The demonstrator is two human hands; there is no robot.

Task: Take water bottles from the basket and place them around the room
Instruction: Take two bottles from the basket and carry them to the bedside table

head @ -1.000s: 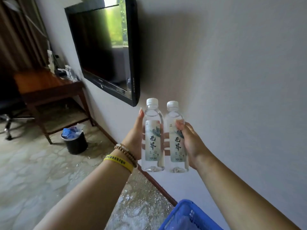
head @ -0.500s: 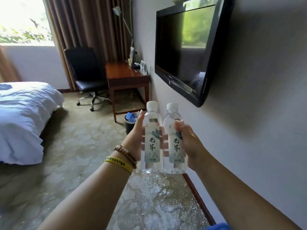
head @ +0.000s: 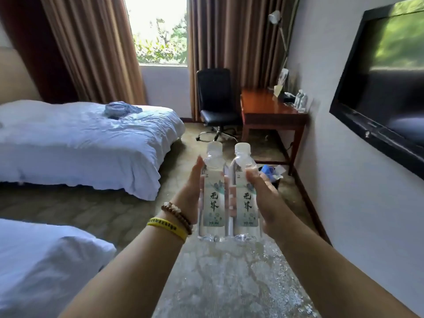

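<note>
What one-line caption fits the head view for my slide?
The left hand holds one water bottle, the right hand a second bottle, upright side by side, facing bed, desk and television.

Cannot see the fingers of the left hand (head: 190,191) or right hand (head: 266,198) directly, tucked behind the left water bottle (head: 212,196) and right water bottle (head: 245,198); cannot read the small print low on either label. Loses the television (head: 378,83) past the upper right edges, the far bed (head: 80,143) at the left edge, the near bed (head: 46,260) at the lower left corner. Cannot identify the small pale items (head: 300,102) on the desk (head: 263,106), nor see much of the waste bin (head: 276,182) behind the right hand.
</note>
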